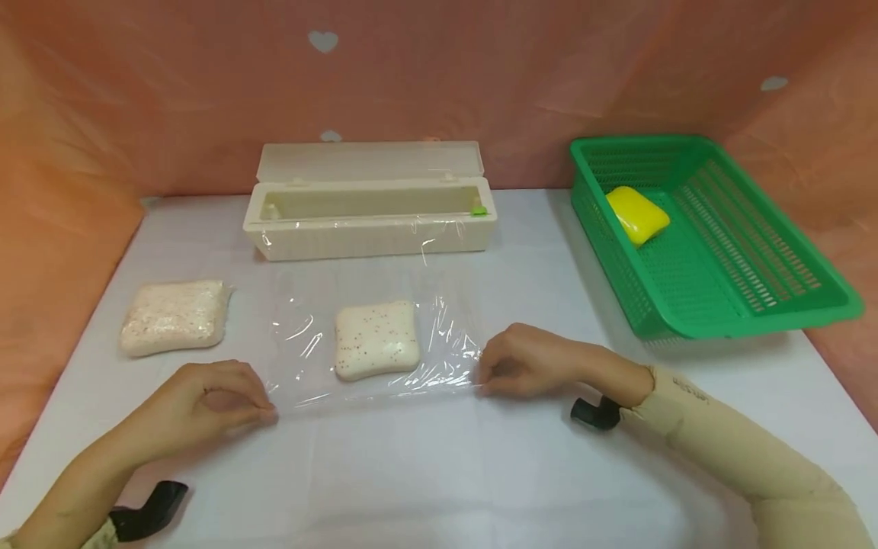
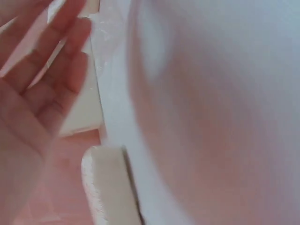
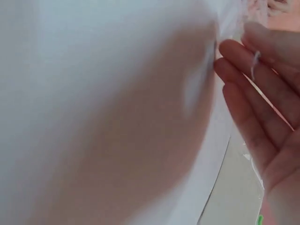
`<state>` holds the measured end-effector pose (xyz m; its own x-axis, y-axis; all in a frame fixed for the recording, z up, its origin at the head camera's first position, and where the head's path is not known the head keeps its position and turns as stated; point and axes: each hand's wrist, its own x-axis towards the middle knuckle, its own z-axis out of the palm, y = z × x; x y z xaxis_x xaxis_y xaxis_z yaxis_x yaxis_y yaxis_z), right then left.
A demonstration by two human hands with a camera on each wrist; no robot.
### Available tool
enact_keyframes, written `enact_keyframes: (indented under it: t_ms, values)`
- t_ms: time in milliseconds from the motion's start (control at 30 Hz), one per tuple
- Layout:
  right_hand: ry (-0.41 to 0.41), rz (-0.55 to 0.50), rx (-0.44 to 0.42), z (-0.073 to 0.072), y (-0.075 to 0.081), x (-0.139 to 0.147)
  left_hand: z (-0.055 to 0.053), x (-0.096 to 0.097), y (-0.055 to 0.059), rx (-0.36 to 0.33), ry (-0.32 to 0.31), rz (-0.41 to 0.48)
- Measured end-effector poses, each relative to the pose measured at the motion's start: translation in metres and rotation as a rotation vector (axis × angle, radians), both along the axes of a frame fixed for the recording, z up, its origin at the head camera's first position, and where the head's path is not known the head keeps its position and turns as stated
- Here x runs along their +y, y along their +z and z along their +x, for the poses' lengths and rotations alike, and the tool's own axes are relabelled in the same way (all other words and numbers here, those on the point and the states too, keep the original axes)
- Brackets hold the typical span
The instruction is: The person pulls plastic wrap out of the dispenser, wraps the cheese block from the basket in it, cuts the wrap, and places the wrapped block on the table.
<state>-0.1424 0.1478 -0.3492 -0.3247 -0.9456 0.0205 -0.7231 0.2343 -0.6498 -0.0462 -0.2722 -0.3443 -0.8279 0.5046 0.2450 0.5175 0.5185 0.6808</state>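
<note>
A sheet of clear cling film (image 1: 302,374) lies spread on the white table, running forward from a cream dispenser box (image 1: 373,240). On the film rests a white, red-speckled, pillow-shaped block (image 1: 377,339). My left hand (image 1: 219,396) pinches the film's near left corner between thumb and fingertips. At the near right corner my right hand (image 1: 524,362) pinches the film too; in the right wrist view a twisted wisp of film (image 3: 255,65) shows by the fingers. In the left wrist view the left fingertips are partly cut off by the frame.
A similar speckled block (image 1: 177,316), wrapped in film, lies at the left. The dispenser's lid (image 1: 370,162) stands raised, with a green slider (image 1: 479,211) on its front edge. At the right a green basket (image 1: 658,320) contains a yellow block (image 1: 636,215).
</note>
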Motion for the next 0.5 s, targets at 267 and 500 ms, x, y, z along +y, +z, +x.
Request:
enact_keyframes:
  t_ms: [267,500]
  values:
    - [-0.140,-0.158,0.025,0.001,0.003,0.004,0.000,-0.002,0.007,-0.024,0.150,0.135]
    - [-0.311,-0.178,-0.057,-0.002,0.003,0.000,-0.010,-0.001,0.003,-0.203,0.025,0.321]
